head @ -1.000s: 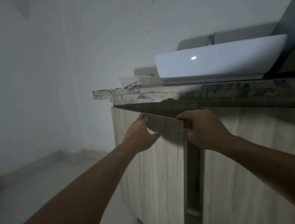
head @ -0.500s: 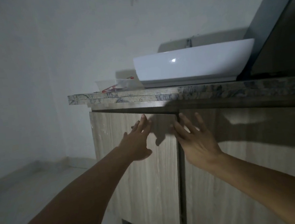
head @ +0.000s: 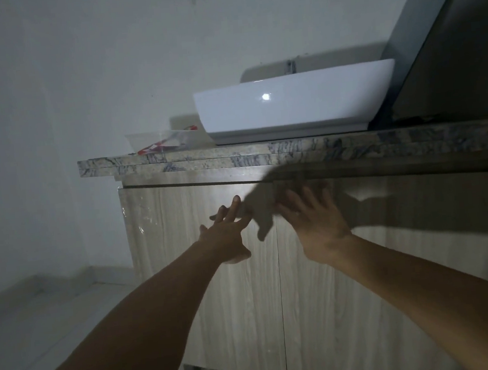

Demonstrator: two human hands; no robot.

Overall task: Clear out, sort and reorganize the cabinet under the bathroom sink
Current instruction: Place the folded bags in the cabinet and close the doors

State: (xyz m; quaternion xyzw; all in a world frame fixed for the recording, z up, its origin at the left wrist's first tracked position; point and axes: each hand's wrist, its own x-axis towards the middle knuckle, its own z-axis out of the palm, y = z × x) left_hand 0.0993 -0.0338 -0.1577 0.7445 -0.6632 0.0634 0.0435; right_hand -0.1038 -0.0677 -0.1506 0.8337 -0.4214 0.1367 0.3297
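Head view puts the cabinet (head: 275,285) straight ahead of me under the stone countertop (head: 263,153), its two wood-grain doors closed and meeting at a thin vertical seam. I have both arms stretched forward and slightly upward toward the top of that seam. My left hand (head: 226,236) sits just left of it, fingers (head: 233,208) straight and fanned, thumb out to the side, holding nothing; whether the tips touch the door I cannot tell. My right hand (head: 317,225) is just right of the seam, palm toward the door, fingers spread and blurred, gripping nothing. Above, a white basin (head: 294,103) rests on the countertop, with a clear plastic container (head: 156,142) beside it to the left.
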